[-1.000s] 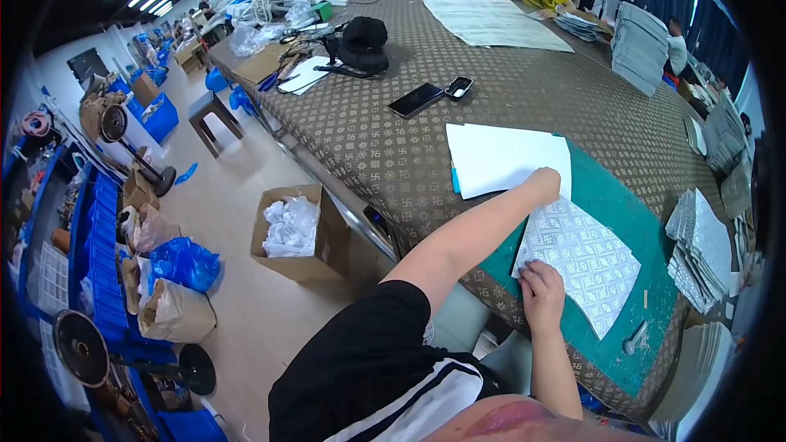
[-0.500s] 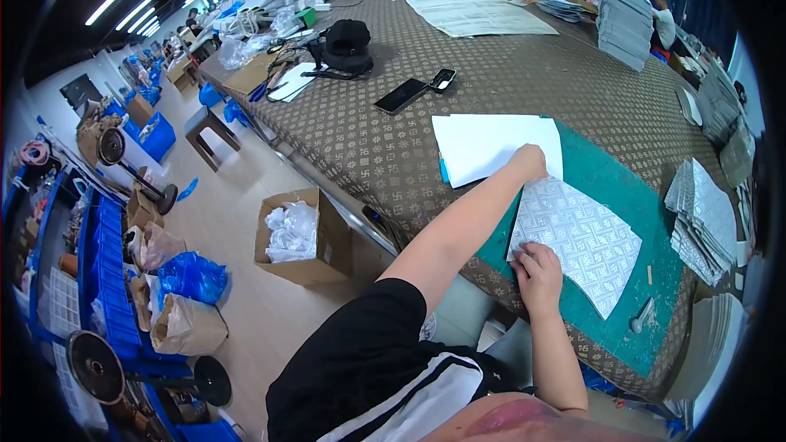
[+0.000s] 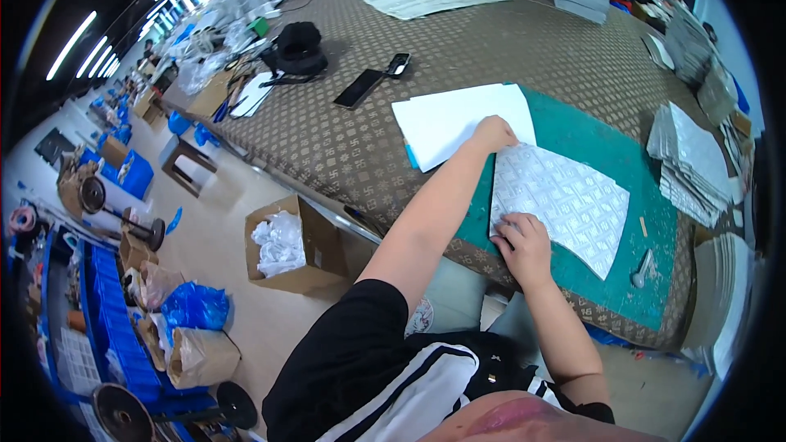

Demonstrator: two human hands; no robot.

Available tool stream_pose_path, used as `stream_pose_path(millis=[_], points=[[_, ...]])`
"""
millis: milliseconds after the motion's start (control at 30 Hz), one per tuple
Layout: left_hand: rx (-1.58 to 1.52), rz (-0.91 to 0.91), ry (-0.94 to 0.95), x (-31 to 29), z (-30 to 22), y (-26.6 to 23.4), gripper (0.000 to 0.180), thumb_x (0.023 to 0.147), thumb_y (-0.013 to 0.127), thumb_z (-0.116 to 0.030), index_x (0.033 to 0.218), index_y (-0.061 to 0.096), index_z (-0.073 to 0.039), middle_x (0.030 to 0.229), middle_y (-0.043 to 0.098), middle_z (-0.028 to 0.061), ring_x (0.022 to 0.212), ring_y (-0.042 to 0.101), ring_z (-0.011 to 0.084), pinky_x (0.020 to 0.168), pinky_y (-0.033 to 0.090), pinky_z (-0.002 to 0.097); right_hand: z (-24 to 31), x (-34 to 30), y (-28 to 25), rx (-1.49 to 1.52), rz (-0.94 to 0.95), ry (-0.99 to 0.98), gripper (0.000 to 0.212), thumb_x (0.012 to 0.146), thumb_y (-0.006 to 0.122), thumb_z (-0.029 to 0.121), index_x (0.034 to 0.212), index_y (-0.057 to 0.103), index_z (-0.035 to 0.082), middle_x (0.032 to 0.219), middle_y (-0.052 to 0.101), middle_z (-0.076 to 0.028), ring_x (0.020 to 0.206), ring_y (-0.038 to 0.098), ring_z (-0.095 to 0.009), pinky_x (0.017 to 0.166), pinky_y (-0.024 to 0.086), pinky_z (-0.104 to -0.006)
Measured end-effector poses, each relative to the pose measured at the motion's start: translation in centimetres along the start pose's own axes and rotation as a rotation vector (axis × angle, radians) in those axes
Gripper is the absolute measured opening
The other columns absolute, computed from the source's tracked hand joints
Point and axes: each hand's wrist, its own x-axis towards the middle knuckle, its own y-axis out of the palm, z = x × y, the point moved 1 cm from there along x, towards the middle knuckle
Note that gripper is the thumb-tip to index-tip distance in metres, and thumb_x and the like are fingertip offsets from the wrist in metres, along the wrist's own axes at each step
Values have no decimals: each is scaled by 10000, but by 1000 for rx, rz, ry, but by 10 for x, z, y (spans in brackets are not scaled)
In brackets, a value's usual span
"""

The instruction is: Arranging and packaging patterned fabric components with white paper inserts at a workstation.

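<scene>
A silvery-white sheet (image 3: 565,205) with a woven-square pattern lies on a green cutting mat (image 3: 602,127), its near right edge curved. My left hand (image 3: 496,133) reaches across to its far left corner, fingers bent and closed on it; the fingertips are partly hidden. At the near left edge, my right hand (image 3: 525,247) has its fingers curled, with thumb and forefinger together on the sheet's edge. Plain white sheets (image 3: 458,119) lie beyond, partly under my left forearm. On the mat's right part rest a small grey hand tool (image 3: 643,268) and a thin tan strip (image 3: 643,227).
Right of the mat stands a stack of patterned pieces (image 3: 692,160). Beyond the white sheets lie a black phone (image 3: 358,88), a small open case (image 3: 398,65) and a black cap (image 3: 296,47). A cardboard box (image 3: 319,254) with plastic bags stands on the floor left of the table.
The whole view has shifted and turned a little, so the table appears further left and higher. Both hands keep their places on the patterned sheet.
</scene>
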Motion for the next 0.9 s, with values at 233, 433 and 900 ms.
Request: stream_pose_path(millis=[233, 433, 900], points=[[-18, 46, -8, -3, -6, -6, 201, 771, 848, -229, 923, 839, -97, 879, 790, 113, 805, 740, 218, 787, 571, 342, -1, -2, -2, 4, 9, -8, 288, 716, 836, 192, 937, 688, 80, 1090, 665, -60, 1053, 611, -287, 854, 493, -423], [-139, 28, -65, -8, -1, -9, 241, 783, 851, -236, 925, 826, -44, 898, 787, 149, 830, 746, 239, 804, 573, 350, 6, 1, 0, -13, 39, 47, 324, 714, 849, 209, 971, 685, 101, 1112, 656, -59, 1061, 605, -292, 868, 482, -423], [34, -49, 138, -10, 3, -11, 247, 904, 734, -203, 1099, 788, -62, 989, 780, 128, 890, 739, 231, 812, 567, 345, -19, -63, -68, 14, -187, 162, 322, 752, 832, 92, 1050, 708, 85, 1123, 679, -83, 1069, 638, -311, 939, 501, -418]])
